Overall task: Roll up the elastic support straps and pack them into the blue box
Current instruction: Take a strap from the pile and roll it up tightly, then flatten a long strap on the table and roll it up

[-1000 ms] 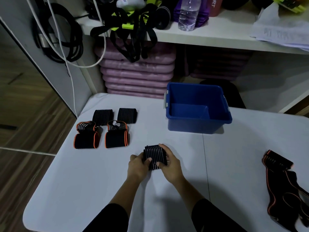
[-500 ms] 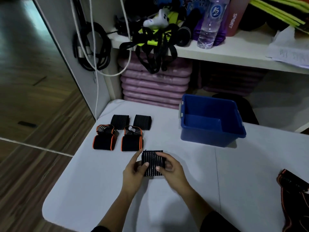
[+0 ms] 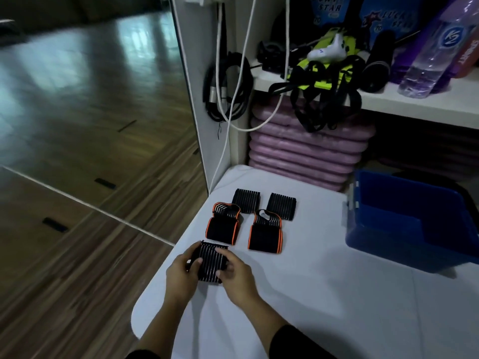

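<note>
Where a smooth white table (image 3: 337, 307) meets glossy wood-plank floor (image 3: 77, 125): ribbed black rolled strap (image 3: 211, 263), gripped by left hand (image 3: 181, 274) and right hand (image 3: 237, 277), near the table's left edge; rectangular blue plastic box (image 3: 388, 224) well apart.

We see the nearest strap roll (image 3: 211, 263) black, ruled with thin pale stripes; the two far rolls (image 3: 246, 202) (image 3: 282, 206) carry the same black-and-pale ribbing. We find the two wraps (image 3: 222, 230) (image 3: 265, 239) black with orange edging. The box (image 3: 383, 244) is deep blue, the table (image 3: 337, 307) white, the stacked mats (image 3: 305, 154) lilac, the floor (image 3: 90, 125) streaked brown wood
</note>
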`<state>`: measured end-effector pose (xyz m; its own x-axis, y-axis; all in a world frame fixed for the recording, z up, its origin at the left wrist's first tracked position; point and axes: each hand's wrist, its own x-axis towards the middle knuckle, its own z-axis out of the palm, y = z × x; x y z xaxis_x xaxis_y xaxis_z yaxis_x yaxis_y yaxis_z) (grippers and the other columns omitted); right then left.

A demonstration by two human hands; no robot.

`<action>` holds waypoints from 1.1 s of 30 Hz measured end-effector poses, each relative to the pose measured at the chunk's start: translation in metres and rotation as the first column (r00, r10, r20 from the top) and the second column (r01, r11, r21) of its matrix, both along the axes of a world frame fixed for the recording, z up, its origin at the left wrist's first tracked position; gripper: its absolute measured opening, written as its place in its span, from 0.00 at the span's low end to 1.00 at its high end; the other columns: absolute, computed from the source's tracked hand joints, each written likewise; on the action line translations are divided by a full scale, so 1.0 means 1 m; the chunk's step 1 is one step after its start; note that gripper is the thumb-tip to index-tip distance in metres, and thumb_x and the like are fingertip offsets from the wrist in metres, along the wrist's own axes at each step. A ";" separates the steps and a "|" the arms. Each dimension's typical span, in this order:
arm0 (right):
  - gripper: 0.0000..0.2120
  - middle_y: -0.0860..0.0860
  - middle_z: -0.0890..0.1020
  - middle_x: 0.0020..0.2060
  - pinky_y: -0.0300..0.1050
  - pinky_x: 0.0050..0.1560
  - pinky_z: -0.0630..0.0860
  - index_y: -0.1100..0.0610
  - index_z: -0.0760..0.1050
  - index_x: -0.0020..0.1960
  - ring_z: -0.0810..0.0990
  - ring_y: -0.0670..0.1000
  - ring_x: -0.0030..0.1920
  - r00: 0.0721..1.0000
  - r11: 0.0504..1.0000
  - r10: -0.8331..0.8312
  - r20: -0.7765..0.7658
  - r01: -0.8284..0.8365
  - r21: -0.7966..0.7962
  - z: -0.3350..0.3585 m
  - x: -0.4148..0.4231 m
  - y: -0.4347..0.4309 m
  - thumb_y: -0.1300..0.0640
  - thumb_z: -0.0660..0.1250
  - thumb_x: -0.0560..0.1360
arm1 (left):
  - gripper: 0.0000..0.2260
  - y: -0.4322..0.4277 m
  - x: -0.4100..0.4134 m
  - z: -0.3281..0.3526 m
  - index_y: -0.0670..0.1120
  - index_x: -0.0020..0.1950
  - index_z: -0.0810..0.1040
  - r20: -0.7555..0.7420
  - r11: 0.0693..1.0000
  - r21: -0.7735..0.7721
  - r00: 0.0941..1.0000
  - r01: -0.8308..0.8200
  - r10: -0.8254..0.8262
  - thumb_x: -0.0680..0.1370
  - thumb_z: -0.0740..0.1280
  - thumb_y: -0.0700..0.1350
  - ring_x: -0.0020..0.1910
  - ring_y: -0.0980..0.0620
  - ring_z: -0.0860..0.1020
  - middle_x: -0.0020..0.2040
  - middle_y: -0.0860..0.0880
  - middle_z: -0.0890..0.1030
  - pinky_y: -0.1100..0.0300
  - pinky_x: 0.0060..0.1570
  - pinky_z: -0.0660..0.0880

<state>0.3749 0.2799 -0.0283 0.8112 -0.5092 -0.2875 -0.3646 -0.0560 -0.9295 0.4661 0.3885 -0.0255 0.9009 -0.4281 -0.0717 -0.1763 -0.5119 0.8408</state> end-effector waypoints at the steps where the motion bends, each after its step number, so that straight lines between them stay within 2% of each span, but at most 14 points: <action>1: 0.25 0.51 0.78 0.61 0.33 0.54 0.75 0.49 0.72 0.66 0.76 0.48 0.59 1.000 1.000 0.000 -0.024 -0.001 -0.023 -0.005 0.006 0.002 0.70 0.63 0.74 | 0.17 0.000 0.005 -0.004 0.55 0.64 0.74 0.009 1.000 0.022 1.000 0.011 -0.012 0.77 0.63 0.39 0.53 0.51 0.78 0.57 0.52 0.80 0.58 0.56 0.73; 4: 0.24 0.47 0.78 0.61 0.43 0.63 0.73 0.42 0.71 0.66 0.76 0.48 0.60 0.997 0.986 -0.005 -0.074 -0.007 -0.166 -0.024 0.015 0.005 0.62 0.66 0.74 | 0.17 0.000 0.013 -0.015 0.51 0.64 0.75 0.059 0.990 0.126 0.996 0.056 -0.064 0.77 0.63 0.38 0.53 0.51 0.78 0.55 0.52 0.81 0.63 0.52 0.70; 8: 0.21 0.48 0.78 0.58 0.44 0.62 0.73 0.44 0.71 0.67 0.75 0.49 0.57 0.996 0.965 0.002 -0.085 -0.024 -0.260 -0.034 0.015 0.002 0.56 0.66 0.75 | 0.16 0.003 0.022 -0.032 0.51 0.63 0.76 0.141 0.978 0.196 0.986 0.065 -0.093 0.77 0.64 0.40 0.46 0.50 0.76 0.48 0.44 0.82 0.64 0.43 0.67; 12: 0.21 0.49 0.77 0.57 0.48 0.60 0.75 0.44 0.70 0.67 0.76 0.49 0.54 0.998 0.965 -0.003 -0.056 -0.012 -0.263 -0.036 0.012 -0.002 0.54 0.66 0.75 | 0.15 0.005 0.019 -0.027 0.52 0.63 0.76 0.167 0.974 0.221 0.982 0.044 -0.083 0.77 0.65 0.42 0.50 0.47 0.74 0.49 0.43 0.78 0.60 0.45 0.69; 16: 0.23 0.48 0.74 0.61 0.50 0.62 0.74 0.43 0.66 0.69 0.74 0.50 0.60 0.999 0.958 -0.003 -0.038 -0.008 -0.285 -0.030 0.002 -0.006 0.51 0.66 0.76 | 0.14 0.003 0.007 -0.014 0.48 0.61 0.77 0.279 0.969 0.244 0.960 -0.034 -0.037 0.76 0.67 0.44 0.56 0.42 0.70 0.54 0.42 0.76 0.52 0.50 0.72; 18: 0.23 0.47 0.73 0.64 0.50 0.65 0.72 0.44 0.64 0.70 0.71 0.50 0.64 0.999 0.946 -0.012 -0.040 -0.002 -0.325 -0.025 -0.011 -0.010 0.49 0.65 0.76 | 0.12 -0.001 -0.003 -0.005 0.48 0.59 0.78 0.314 0.976 0.217 0.948 -0.024 -0.047 0.76 0.66 0.43 0.56 0.43 0.70 0.53 0.43 0.76 0.53 0.51 0.71; 22: 0.22 0.45 0.71 0.66 0.47 0.68 0.68 0.47 0.65 0.70 0.67 0.47 0.67 0.996 0.885 -0.072 -0.048 0.042 -0.464 -0.014 -0.055 -0.025 0.46 0.61 0.77 | 0.10 -0.024 -0.033 0.013 0.46 0.56 0.78 0.280 0.988 0.109 0.950 0.108 -0.135 0.77 0.65 0.42 0.52 0.49 0.73 0.52 0.46 0.76 0.60 0.51 0.69; 25: 0.21 0.45 0.73 0.65 0.46 0.66 0.69 0.48 0.67 0.68 0.69 0.48 0.65 0.977 0.827 -0.207 -0.051 0.147 -0.543 -0.007 -0.098 -0.041 0.45 0.60 0.77 | 0.08 -0.056 -0.066 0.023 0.46 0.53 0.78 0.227 0.968 0.023 0.942 0.250 -0.248 0.76 0.65 0.39 0.44 0.54 0.76 0.49 0.49 0.76 0.62 0.45 0.73; 28: 0.20 0.46 0.73 0.65 0.47 0.66 0.70 0.49 0.68 0.67 0.71 0.49 0.63 0.947 0.791 -0.314 -0.065 0.223 -0.570 0.000 -0.149 -0.061 0.44 0.60 0.77 | 0.08 -0.096 -0.108 0.027 0.46 0.50 0.78 0.171 0.924 0.020 0.909 0.383 -0.380 0.74 0.65 0.36 0.41 0.55 0.77 0.47 0.51 0.78 0.66 0.41 0.72; 31: 0.20 0.46 0.72 0.65 0.47 0.66 0.70 0.49 0.68 0.67 0.70 0.49 0.64 0.896 0.737 -0.438 -0.074 0.311 -0.600 0.007 -0.207 -0.084 0.44 0.59 0.78 | 0.09 -0.135 -0.158 0.021 0.47 0.51 0.79 0.131 0.871 0.043 0.861 0.490 -0.491 0.74 0.64 0.37 0.42 0.55 0.77 0.49 0.51 0.79 0.66 0.42 0.73; 33: 0.19 0.46 0.72 0.65 0.47 0.67 0.70 0.49 0.68 0.67 0.70 0.49 0.65 0.840 0.678 -0.537 -0.074 0.377 -0.631 0.010 -0.251 -0.101 0.45 0.59 0.78 | 0.09 -0.160 -0.199 0.017 0.47 0.51 0.79 0.111 0.833 0.048 0.826 0.551 -0.553 0.74 0.64 0.37 0.42 0.56 0.77 0.49 0.51 0.80 0.69 0.43 0.72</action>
<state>0.1241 0.1786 -0.0186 0.3778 -0.9251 0.0388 -0.6890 -0.3089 -0.6557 0.2675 0.2286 -0.0083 0.5166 -0.8562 0.0083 -0.5275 -0.3106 0.7908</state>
